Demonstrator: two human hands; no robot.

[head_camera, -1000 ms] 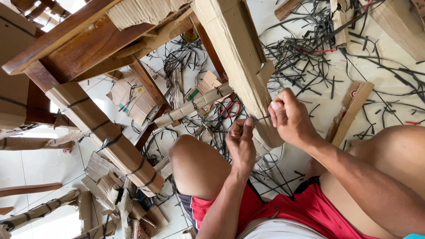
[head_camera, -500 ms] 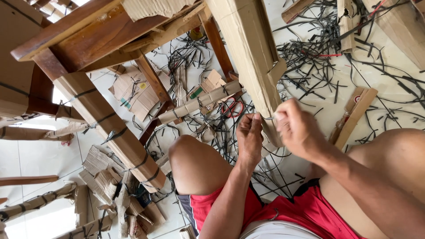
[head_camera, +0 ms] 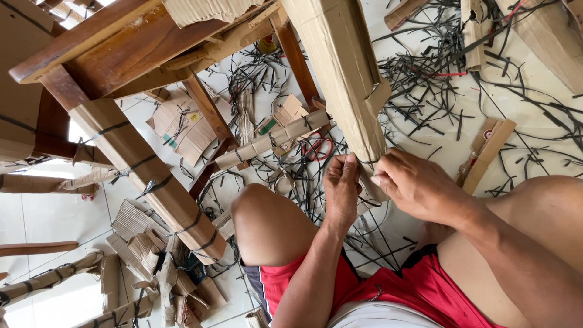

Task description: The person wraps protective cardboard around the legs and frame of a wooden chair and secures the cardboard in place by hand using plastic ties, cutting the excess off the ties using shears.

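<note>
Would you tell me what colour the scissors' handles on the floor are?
Red, seen in the head view: the scissors lie among black strap offcuts beyond the left hand.

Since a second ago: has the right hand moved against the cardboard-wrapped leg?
Yes. The right hand dropped lower along the cardboard-wrapped leg, from beside it to its bottom end, closer to the left hand.

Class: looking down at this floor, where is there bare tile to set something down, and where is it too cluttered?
Bare tile shows at far left, bordered by the cardboard-wrapped leg and torn cardboard scraps. It is crowded around the left hand and right hand, where black strap offcuts and red-handled scissors lie.
</note>
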